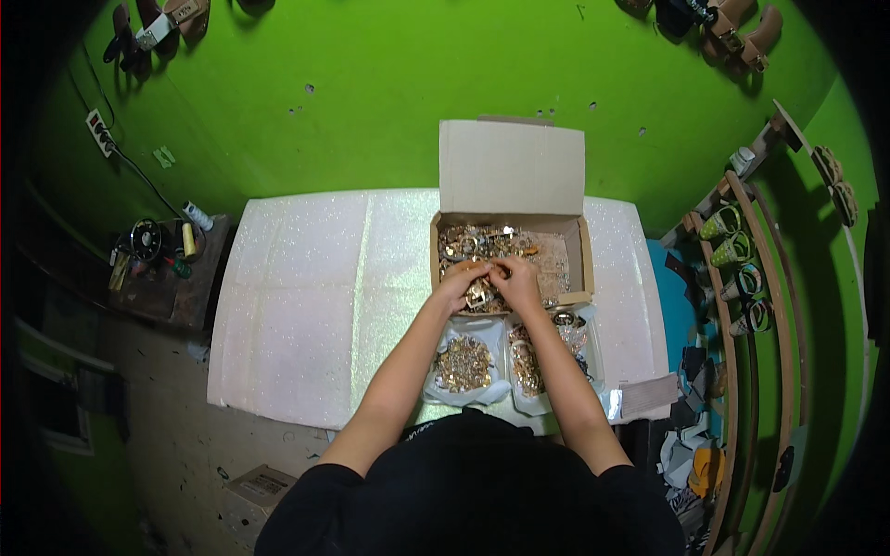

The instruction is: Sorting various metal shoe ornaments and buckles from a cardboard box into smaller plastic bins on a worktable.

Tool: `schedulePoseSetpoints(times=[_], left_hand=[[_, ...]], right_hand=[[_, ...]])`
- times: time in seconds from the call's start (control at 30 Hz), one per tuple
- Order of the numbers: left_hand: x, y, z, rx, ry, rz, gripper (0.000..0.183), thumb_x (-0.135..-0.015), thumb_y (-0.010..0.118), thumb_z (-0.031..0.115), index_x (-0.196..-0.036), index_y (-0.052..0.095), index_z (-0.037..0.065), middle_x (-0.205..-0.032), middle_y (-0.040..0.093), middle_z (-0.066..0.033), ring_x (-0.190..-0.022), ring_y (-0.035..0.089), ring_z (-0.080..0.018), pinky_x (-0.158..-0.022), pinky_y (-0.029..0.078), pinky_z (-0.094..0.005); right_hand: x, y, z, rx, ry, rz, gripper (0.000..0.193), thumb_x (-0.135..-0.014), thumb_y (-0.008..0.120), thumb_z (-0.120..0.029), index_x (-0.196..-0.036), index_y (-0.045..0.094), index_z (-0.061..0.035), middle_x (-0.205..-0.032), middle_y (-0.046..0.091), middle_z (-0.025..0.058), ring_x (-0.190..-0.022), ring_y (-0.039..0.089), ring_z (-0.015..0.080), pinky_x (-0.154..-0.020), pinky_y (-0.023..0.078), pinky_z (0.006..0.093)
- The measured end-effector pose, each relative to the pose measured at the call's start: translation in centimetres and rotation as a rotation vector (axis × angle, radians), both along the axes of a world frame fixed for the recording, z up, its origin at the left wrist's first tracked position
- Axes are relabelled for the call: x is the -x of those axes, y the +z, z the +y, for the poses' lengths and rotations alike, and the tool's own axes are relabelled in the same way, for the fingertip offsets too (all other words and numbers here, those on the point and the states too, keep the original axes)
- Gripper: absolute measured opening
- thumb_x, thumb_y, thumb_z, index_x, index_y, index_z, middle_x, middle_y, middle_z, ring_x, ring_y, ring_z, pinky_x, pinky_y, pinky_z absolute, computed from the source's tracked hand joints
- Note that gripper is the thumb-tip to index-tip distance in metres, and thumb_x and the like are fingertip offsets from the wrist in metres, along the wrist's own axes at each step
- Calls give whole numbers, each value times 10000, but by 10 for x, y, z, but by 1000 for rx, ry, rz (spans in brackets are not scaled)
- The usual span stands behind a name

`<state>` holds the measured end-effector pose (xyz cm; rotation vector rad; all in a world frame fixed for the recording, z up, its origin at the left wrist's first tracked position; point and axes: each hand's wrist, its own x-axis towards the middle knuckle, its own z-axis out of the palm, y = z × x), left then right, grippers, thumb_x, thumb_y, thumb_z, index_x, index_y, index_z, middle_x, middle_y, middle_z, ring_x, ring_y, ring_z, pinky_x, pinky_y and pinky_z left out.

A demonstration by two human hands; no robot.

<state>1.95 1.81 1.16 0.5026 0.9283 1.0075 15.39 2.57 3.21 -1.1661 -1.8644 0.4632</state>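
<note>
Left hand (456,283) and right hand (515,278) are meeting, or nearly meeting, at the fingertips; both grips are looking narrow, but from my remote seat I cannot tell whether either is pinching anything. Both are hovering over the near half of an open cardboard box (586,255), its lid (512,167) standing up at the far side. Inside, I am seeing shiny metal pieces (487,243), gold and silver, heaping mostly toward the left and thinning toward the right. Just in front of the box, two plastic-lined trays are sitting side by side: the left tray (475,329) is holding a loose pile of small gold-coloured pieces (464,363), while the right tray (530,404) is lying partly hidden beneath the right forearm. Everything is resting on a glittery white table cover (297,296), and a grey slab (649,397) is lying near its right front corner.
</note>
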Motion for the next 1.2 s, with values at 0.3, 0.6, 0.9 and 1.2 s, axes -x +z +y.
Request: schedulePoseSetpoints(times=[0.3,0.6,0.9,1.2], left_hand=[[2,-8,-6,8,44,10,246,-734,588,113,-926,520,-25,-825,572,-104,-729,566,-160,-635,481,-276],[3,-20,5,-7,115,-260,221,-838,451,236,-820,509,24,-736,529,-41,-665,506,-122,-611,459,-251],[0,-16,2,88,212,-242,276,-832,445,292,-831,512,25,-742,539,-43,-685,517,-140,-613,462,-274],[1,-23,8,68,218,-256,239,-854,411,237,-866,523,26,-747,543,-52,-674,520,-147,-605,460,-279]], right_hand=[[2,-4,-11,4,-26,-26,118,-649,593,-85,-727,594,3,-638,550,118,-560,537,223,-535,427,298],[-3,4,-12,211,-40,88,146,-704,574,-124,-709,587,22,-589,557,95,-502,509,134,-485,396,253],[-13,-6,-29,449,24,299,128,-677,579,-5,-802,569,27,-646,559,19,-553,489,44,-517,410,181],[-6,9,-42,516,245,358,144,-671,605,-20,-806,576,24,-668,569,23,-590,505,52,-539,413,186]])
